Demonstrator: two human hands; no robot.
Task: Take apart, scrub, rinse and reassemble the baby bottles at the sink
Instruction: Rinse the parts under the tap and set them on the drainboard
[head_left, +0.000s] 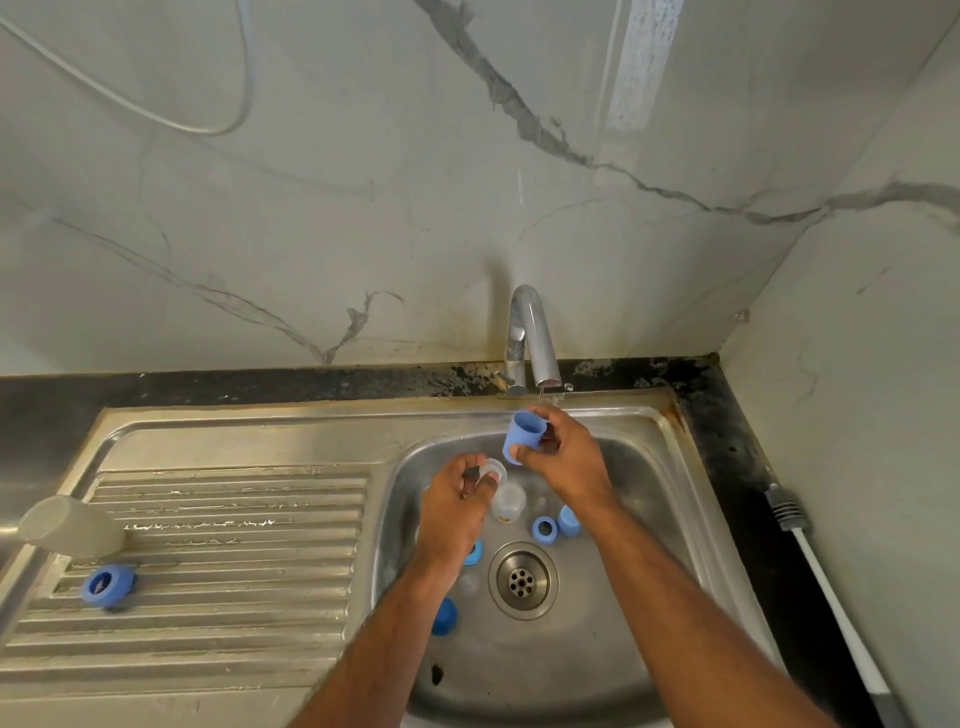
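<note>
Head view looked down on a steel sink (644, 467) set in a dark counter, with the basin right of centre and the ribbed draining board (234, 561) to the left. Right hand (563, 454), just above centre of the frame, held a blue cap (524, 430) with thumb and fingers clamped round it, mouth tilted up, directly below the tap (532, 338); a thin trickle showed at the spout. Left hand (457, 512), lower and left of the right, pinched a clear nipple (492, 472) between thumb and fingers. Just beside it, a clear bottle (508, 501) lay in the basin. Loose blue parts in the basin: a ring (544, 528) and a cap (568, 520) right of the bottle, another piece (473, 552) partly hidden by the left wrist, a further cap (444, 617) at lower left of the drain (522, 580). One blue collar (108, 585) sat on the draining board at the left of the frame. A white brush handle (826, 587) lay on the counter at right.
</note>
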